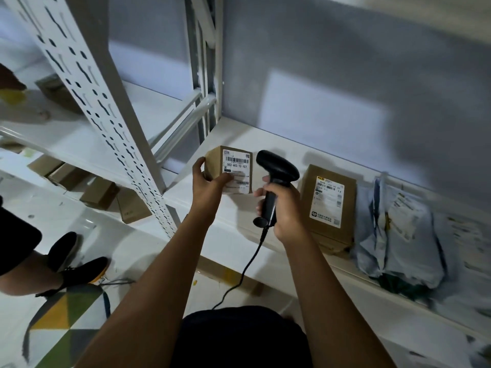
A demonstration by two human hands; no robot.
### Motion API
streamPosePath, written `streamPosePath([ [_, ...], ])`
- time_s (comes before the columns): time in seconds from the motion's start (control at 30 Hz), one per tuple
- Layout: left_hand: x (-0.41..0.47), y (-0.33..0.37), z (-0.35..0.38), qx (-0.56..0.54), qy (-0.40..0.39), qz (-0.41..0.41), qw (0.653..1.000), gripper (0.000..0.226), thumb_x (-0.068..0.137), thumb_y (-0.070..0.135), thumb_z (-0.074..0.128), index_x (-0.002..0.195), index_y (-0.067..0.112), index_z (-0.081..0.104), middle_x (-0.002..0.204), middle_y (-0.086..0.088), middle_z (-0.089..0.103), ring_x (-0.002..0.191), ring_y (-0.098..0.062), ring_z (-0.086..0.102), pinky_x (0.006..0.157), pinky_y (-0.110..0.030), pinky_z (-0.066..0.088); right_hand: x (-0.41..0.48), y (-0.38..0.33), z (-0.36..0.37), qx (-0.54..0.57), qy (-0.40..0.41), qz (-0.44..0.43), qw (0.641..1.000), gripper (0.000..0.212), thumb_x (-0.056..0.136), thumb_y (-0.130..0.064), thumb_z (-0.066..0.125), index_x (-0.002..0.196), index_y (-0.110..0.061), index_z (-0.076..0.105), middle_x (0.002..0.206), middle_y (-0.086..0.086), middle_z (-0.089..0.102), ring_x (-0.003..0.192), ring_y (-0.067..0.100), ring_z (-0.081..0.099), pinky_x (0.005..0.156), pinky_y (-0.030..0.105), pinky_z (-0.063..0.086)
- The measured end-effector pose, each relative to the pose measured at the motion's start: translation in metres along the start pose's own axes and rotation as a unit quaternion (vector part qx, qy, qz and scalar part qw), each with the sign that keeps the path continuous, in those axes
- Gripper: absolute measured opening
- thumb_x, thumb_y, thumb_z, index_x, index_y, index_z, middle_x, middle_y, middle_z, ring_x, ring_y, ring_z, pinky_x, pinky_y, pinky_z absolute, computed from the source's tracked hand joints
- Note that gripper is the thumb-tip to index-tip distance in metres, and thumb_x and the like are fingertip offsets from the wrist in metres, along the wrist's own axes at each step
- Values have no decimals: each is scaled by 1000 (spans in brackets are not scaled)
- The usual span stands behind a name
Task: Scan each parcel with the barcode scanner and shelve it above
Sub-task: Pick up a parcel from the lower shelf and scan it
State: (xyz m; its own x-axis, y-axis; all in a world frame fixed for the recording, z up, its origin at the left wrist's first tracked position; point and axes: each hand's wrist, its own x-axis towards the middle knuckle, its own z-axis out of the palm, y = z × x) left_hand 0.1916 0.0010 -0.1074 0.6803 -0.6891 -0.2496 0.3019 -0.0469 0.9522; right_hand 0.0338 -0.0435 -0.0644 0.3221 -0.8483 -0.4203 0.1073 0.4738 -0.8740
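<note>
A big grey wall (345,62) stands in front of me. A white metal rack (101,102) with rows of little holes goes up on my left. Its long white shelf (239,139) runs along the wall, from the rack post off to the right.

Down on the floor by my left side lies a mat (61,320) with green, yellow and grey triangles. Another person's leg with black shoes (77,264) is next to it.

On the right part of the shelf is a pile of soft grey bags (398,235), lying on top of each other. They look blurry. Just left of the pile, and touching it, a flat parcel (329,205) made of brown card lies with its white sticker facing up. More brown boxes (98,192) sit low down behind the rack post on the left.

My left grip (208,187) holds a small box (212,160) over the left end of the shelf. My thumb is on its left side and my fingers go across the front. I cannot tell if the box touches the shelf. A white label (236,168) with black bars faces me.

My right grip (285,208) is wrapped tight around the handle of the black scanner (276,168). The scanner's head is just beside the right edge of the small box. It stands between the small box and the flat parcel. A thin black cord (239,277) hangs from the handle down to the floor.
</note>
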Motion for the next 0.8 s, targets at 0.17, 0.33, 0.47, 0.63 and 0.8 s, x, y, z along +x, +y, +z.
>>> streamPosePath([
  [0.17,-7,-1,-6,45,-6,5,999,55,82,17,84,129,10,57,114,-6,71,104,-24,72,83,-24,60,-14,5,-1,-71,-7,15,997,9,93,-13,65,89,-5,65,68,14,59,47,24,48,49,31,42],
  [0.33,-13,-2,-11,63,1,28,998,43,84,12,82,120,18,58,112,3,71,100,-12,71,74,-14,57,-22,8,-4,-88,14,19,996,10,92,-16,66,86,-8,67,65,11,59,49,24,49,50,30,42],
  [0.47,-15,-5,-16,51,22,27,998,55,82,10,84,128,16,53,117,0,69,104,-12,69,74,-14,57,-28,9,-8,-86,3,22,996,11,92,-16,66,84,-9,66,64,11,58,49,24,49,51,30,43],
  [0.63,-12,-9,-21,36,30,28,999,60,80,7,85,131,13,54,119,-4,70,107,-19,71,90,-33,61,-31,11,-9,-78,-12,24,997,13,93,-15,65,82,-7,64,64,13,58,48,24,48,50,30,42],
  [0.8,-10,-11,-24,45,35,36,998,61,78,6,85,131,11,55,118,-5,70,106,-18,71,89,-33,62,-30,13,-13,-70,-5,22,997,12,93,-14,65,86,-5,62,66,14,58,48,25,47,49,31,41],
])
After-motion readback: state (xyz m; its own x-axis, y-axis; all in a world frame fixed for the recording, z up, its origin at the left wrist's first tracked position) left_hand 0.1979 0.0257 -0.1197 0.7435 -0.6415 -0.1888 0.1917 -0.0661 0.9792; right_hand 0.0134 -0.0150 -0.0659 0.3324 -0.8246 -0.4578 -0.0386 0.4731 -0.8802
